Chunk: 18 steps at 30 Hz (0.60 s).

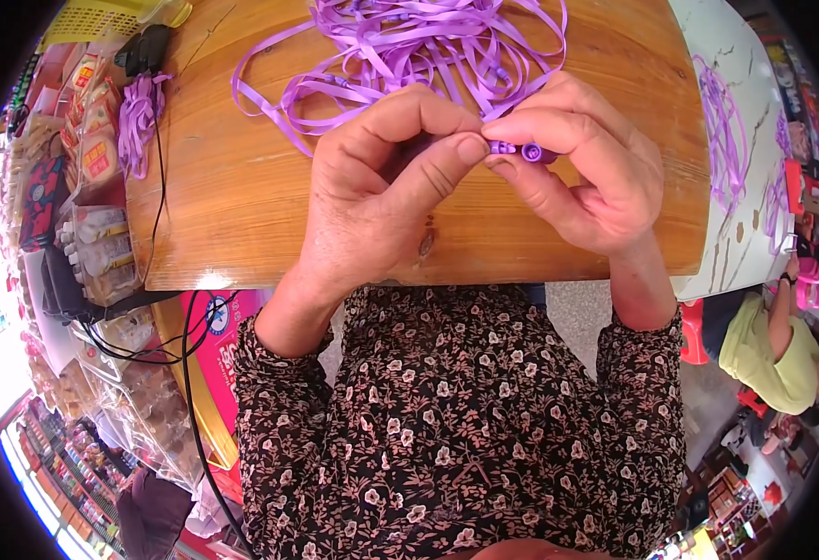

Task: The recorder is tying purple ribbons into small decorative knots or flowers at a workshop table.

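Both my hands meet over the wooden table, fingertips almost touching. My left hand (pixel 372 187) is closed in a pinch, its thumb and forefinger on one end of a small purple plastic clasp piece (pixel 502 147). Opposite it, my right hand (pixel 601 163) pinches a round, hollow-ended purple plastic clasp piece (pixel 532 152) between thumb and fingers. The two pieces sit side by side; whether they are joined I cannot tell. Just beyond my hands lies a tangled heap of purple lanyards (pixel 381 61), with small purple clasps along the ribbons.
The wooden table (pixel 232 215) has a bundle of purple ribbons (pixel 139 126) and a black cable at its left edge. Packaged goods (pixel 97 154) crowd the left side. More purple straps (pixel 725 135) lie on a white marbled table at right. A person in yellow-green (pixel 769 359) is farther right.
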Available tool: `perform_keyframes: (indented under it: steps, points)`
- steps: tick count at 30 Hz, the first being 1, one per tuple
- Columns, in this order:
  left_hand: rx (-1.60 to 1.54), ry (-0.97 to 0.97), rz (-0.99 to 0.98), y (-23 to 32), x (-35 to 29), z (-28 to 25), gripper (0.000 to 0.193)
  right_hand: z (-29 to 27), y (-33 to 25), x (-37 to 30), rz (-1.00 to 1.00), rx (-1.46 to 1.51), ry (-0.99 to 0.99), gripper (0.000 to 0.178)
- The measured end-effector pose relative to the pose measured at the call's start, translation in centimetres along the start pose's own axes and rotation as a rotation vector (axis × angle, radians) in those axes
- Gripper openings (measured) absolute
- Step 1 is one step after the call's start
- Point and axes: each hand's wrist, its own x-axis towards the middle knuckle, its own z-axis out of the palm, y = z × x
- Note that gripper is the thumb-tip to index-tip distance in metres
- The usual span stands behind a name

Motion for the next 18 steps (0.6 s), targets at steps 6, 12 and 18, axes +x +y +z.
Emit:
perform_keyframes:
  steps: [6,12,18]
  points:
    - [0.155,-0.090,0.027,0.3,-0.1,-0.3,0.000,0.0,-0.2,-0.7,0.035,0.043,0.023,0.021]
    - [0.192,-0.071,0.105,0.0,-0.3,-0.4,0.001,0.3,-0.4,-1.1,0.093,0.102,0.050,0.021]
    - [-0.003,0.060,-0.159,0.2,-0.6,0.1,0.007,0.2,0.1,-0.6,0.176,0.091,0.002,0.022]
